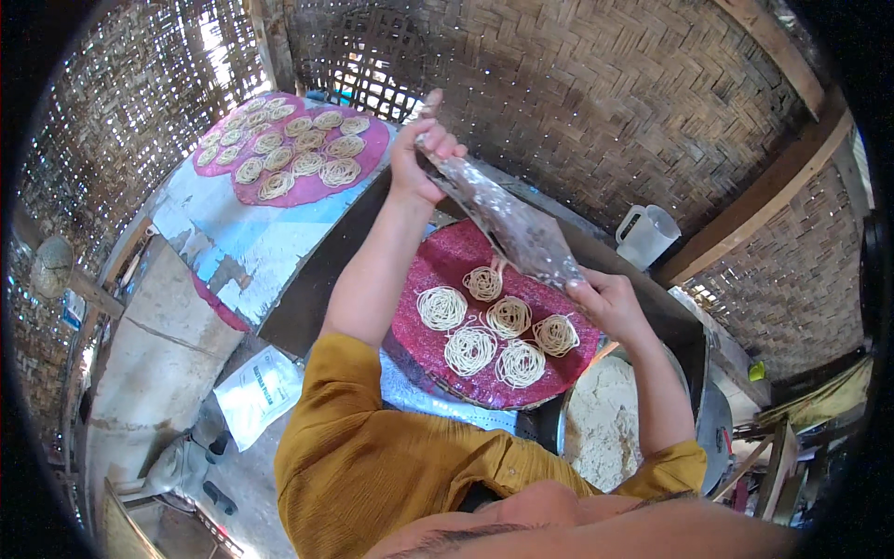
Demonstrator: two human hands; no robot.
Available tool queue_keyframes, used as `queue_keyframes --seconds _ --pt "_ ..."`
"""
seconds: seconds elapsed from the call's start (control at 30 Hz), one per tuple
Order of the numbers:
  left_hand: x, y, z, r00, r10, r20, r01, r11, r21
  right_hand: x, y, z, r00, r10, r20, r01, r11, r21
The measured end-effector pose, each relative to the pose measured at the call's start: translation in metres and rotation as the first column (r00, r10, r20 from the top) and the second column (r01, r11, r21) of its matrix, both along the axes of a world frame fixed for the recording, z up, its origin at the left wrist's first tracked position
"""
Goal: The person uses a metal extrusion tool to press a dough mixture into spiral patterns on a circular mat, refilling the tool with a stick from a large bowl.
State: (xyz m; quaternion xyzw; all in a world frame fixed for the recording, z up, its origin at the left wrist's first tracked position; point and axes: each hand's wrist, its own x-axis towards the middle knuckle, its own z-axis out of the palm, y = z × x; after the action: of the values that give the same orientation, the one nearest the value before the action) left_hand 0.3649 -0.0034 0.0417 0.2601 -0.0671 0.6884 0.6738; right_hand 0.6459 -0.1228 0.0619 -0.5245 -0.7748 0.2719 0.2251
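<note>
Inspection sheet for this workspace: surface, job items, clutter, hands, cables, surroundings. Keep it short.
Surface: round magenta mat in front; blue-white table at left, paint worn.
Job items: six noodle-like coils on the mat, more coils on the table; speckled bag-like bundle above the mat, contents unclear.
Clutter: white bag at lower left, translucent jug and pale powder at right.
Hands: left hand grips the bundle's upper end; right hand at its lower end, grip partly hidden.
Cables: nothing seen.
Surroundings: woven walls.

Noodle coils [508, 318] on tray [433, 265]; powder [601, 419] to its right.
</note>
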Motion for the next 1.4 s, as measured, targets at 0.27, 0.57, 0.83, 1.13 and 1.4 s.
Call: queue_keyframes --seconds 0.27,0.57,0.83,1.13,1.4 --pt "-0.011 -0.028 0.009 0.997 0.062 -0.041 -0.066 0.993 -0.098 -0.008 -0.010 -0.007 0.993 0.016 -0.115 -0.043 0.971 -0.236" --pt "0.022 -0.022 -0.012 0.998 -0.055 -0.040 0.048 0.989 -0.142 0.018 -0.026 -0.019 0.998 -0.044 -0.048 0.034 0.979 -0.200" --pt "0.069 -0.008 -0.068 0.569 -0.372 -0.733 0.121 0.920 -0.373 0.020 -0.029 -0.023 0.978 -0.114 -0.172 0.046 0.933 -0.356" --pt "0.088 -0.026 -0.097 0.193 -0.426 -0.884 0.195 0.900 -0.391 0.025 -0.023 -0.030 0.973 -0.120 -0.197 0.062 0.959 -0.277" --pt "0.088 -0.029 -0.099 -0.408 -0.010 -0.913 -0.031 1.000 0.003 0.044 -0.019 -0.048 0.897 -0.322 -0.303 0.253 0.935 -0.247"
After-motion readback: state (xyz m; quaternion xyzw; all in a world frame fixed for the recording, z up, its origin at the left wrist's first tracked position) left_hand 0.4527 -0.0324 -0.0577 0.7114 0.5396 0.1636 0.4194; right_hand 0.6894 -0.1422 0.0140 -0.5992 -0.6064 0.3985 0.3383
